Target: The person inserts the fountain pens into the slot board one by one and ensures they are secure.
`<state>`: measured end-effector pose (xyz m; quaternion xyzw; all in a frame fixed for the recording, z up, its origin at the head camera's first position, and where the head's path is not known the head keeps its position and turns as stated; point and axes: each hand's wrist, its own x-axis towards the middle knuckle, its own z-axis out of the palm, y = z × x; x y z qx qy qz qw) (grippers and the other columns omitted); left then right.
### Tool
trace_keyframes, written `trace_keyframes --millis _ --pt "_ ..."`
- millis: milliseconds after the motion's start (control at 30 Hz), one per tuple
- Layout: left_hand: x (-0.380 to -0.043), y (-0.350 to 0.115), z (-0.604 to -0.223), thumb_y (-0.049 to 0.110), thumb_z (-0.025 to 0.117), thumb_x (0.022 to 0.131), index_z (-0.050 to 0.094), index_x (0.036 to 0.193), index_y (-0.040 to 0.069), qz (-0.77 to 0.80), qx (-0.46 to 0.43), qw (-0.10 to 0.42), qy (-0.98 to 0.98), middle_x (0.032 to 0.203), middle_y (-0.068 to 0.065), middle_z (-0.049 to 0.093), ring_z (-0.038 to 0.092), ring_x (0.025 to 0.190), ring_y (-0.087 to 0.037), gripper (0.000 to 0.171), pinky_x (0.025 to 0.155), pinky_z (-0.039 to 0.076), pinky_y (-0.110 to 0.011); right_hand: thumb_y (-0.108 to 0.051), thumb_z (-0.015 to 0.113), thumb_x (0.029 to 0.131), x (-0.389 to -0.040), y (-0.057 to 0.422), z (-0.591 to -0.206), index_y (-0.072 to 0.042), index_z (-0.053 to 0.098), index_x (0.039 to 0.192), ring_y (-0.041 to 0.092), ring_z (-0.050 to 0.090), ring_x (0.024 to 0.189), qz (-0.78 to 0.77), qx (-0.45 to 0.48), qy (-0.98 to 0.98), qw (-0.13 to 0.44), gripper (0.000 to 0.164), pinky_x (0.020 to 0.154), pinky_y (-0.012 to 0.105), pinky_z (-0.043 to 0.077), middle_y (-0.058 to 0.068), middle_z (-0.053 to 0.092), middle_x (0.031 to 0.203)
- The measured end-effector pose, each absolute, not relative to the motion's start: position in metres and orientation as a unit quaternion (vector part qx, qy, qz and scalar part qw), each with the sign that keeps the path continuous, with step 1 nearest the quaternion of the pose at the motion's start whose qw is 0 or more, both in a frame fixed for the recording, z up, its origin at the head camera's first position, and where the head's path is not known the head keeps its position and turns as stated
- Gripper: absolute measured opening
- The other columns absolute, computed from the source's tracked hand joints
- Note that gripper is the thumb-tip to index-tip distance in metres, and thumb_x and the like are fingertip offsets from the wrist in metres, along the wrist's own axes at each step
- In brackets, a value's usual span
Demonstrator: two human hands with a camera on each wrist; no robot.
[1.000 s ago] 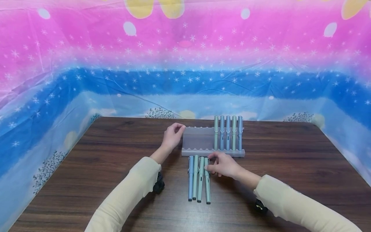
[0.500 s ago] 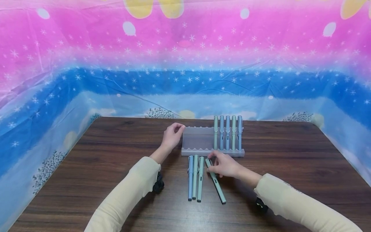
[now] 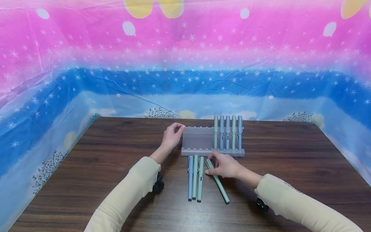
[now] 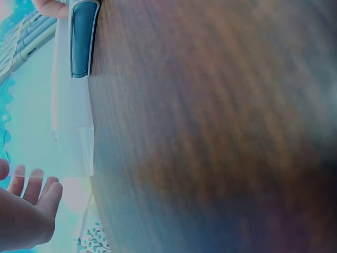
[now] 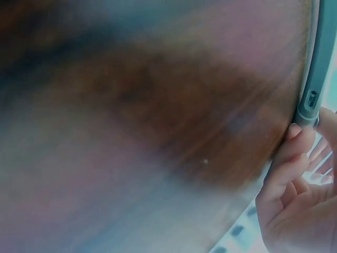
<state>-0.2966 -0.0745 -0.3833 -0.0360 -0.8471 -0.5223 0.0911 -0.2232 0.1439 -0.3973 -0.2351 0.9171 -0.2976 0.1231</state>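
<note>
A translucent pen rack stands on the table, with several green and blue pens upright in its right half. My left hand pinches the rack's upper left corner; the left wrist view has its fingers behind the clear panel. In front of the rack my right hand holds the cap end of a green pen, which slants toward the lower right. Its thumb and fingers are around the cap, and the barrel shows beyond them in the right wrist view.
Left of the right hand, a blue pen and two green pens lie side by side on the dark wooden table. A pink and blue patterned cloth hangs around the table's back and sides.
The rightmost lying green pen has come away from the other three, its lower end swinging right, with the right hand at its cap. The left hand stays at the rack's corner.
</note>
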Motion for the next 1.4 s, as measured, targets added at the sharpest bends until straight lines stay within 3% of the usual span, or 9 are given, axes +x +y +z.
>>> trace_keyframes --millis 200,367,1033,1400 --pt "-0.296 -0.075 -0.384 0.023 0.051 0.090 0.059 0.101 0.003 -0.527 -0.036 0.089 -0.845 0.099 -0.009 0.059 0.054 0.088 -0.021 0.024 0.079 0.043 -0.034 -0.026 0.067 0.077 -0.222 0.143 -0.397 -0.007 0.050 0.106 0.010 0.044 0.046 -0.262 -0.252 0.929 0.076 0.038 0.041 0.026 0.035 -0.005 0.048 0.057" --pt "-0.296 -0.075 -0.384 0.022 0.050 0.090 0.059 0.101 0.003 -0.530 -0.037 0.085 -0.843 0.099 -0.009 0.059 0.053 0.090 -0.022 0.023 0.079 0.043 -0.034 -0.025 0.067 0.078 -0.222 0.145 -0.395 -0.005 0.050 0.107 0.009 0.046 0.044 -0.265 -0.248 0.929 0.068 0.039 0.040 0.026 0.037 -0.005 0.049 0.057" --pt "-0.295 -0.074 -0.383 0.023 0.050 0.091 0.059 0.102 0.004 -0.529 -0.037 0.084 -0.844 0.100 -0.009 0.058 0.053 0.090 -0.022 0.024 0.079 0.043 -0.034 -0.027 0.060 0.084 -0.234 0.155 -0.385 -0.007 0.045 0.113 0.018 0.049 0.043 -0.376 -0.234 0.889 0.114 0.038 0.041 0.031 0.041 0.000 0.055 0.060" --pt "-0.295 -0.075 -0.383 0.024 0.050 0.091 0.058 0.102 0.004 -0.529 -0.038 0.083 -0.844 0.101 -0.009 0.058 0.053 0.092 -0.021 0.025 0.080 0.043 -0.034 -0.027 0.060 0.084 -0.240 0.153 -0.375 -0.006 0.046 0.116 0.018 0.051 0.047 -0.389 -0.229 0.888 0.085 0.040 0.045 0.032 0.044 0.000 0.057 0.065"
